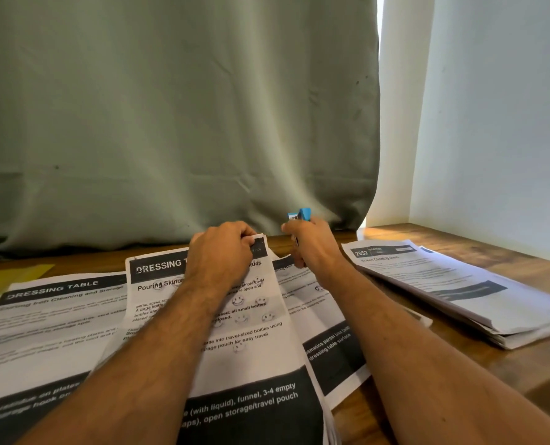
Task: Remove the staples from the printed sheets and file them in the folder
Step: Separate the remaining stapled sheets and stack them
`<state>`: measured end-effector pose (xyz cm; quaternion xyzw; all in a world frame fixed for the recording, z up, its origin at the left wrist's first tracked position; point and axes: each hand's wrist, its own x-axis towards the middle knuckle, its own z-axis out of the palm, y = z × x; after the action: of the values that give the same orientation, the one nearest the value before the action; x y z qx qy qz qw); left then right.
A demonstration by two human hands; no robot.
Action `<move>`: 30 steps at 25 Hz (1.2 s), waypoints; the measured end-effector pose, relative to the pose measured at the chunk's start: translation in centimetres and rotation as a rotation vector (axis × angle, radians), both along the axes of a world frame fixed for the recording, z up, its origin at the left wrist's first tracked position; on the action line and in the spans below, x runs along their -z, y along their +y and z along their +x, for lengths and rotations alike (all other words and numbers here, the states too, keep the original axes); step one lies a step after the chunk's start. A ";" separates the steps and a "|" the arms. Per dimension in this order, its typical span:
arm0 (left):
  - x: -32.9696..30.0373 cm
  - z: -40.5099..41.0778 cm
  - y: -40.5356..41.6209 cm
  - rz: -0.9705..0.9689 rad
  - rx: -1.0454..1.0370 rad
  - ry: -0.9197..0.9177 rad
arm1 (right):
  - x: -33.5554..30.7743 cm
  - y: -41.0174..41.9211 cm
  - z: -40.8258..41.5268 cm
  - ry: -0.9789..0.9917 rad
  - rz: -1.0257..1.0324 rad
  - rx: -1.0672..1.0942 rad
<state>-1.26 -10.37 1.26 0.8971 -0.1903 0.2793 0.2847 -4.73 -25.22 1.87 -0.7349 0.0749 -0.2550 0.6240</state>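
Our left hand [222, 252] pinches the top corner of the "Dressing Table" sheet [244, 342] at the wooden table's [508, 358] far edge, while our right hand [312, 245] clenches a blue staple remover [301, 216] just beside it.

Bare forearms (apparently sleeveless), hands [219, 252] unadorned.

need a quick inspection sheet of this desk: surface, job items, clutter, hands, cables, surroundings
Surface: wooden desk, mostly covered by paper.
Job's things: printed sheets fanned across the middle; blue tool, type unclear; yellow folder at far left, only partly seen.
Clutter: paper stack at right.
Grips: left hand pinches the top sheet's upper corner; right hand holds the tool.
Cables: nothing seen.
Surroundings: green curtain behind; white wall at right.
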 end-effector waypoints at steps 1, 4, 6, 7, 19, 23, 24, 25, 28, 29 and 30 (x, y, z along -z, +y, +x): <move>-0.1 0.1 0.2 0.000 -0.011 0.013 | -0.1 0.5 -0.5 -0.006 -0.014 -0.024; 0.0 0.1 0.5 0.015 -0.023 0.043 | 0.4 1.6 -0.8 0.031 -0.206 -0.069; 0.1 0.1 0.6 0.026 -0.026 0.030 | 1.1 2.1 -0.2 0.046 -0.306 -0.099; 0.1 0.1 0.7 0.030 -0.022 0.027 | 1.3 2.3 -0.1 0.053 -0.355 -0.104; 0.4 0.7 0.7 -0.071 0.071 0.114 | 1.0 0.7 -0.6 0.041 -0.499 -0.002; 0.5 0.6 0.6 -0.049 0.073 0.083 | 1.2 -0.3 -0.7 0.131 -0.829 -0.028; 0.5 0.6 0.6 -0.041 0.076 0.065 | 1.3 -0.3 -0.5 0.138 -0.892 -0.034; 0.4 0.5 0.6 -0.039 0.083 0.047 | 1.4 -0.3 -0.3 0.140 -0.934 -0.043; 0.4 0.8 0.7 -0.076 0.119 0.030 | 1.4 -0.1 -0.1 0.121 -1.002 -0.046; 0.4 0.8 0.7 -0.088 0.128 0.033 | 1.4 -0.1 -0.1 0.116 -1.008 -0.044; 0.3 0.9 0.8 -0.095 0.134 0.035 | 1.3 -0.2 -0.1 0.114 -1.010 -0.043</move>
<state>-0.40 -9.60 0.93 0.8726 -0.2312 0.2526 0.3482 -4.82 -25.42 0.53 -0.9590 -0.0390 -0.2060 0.1908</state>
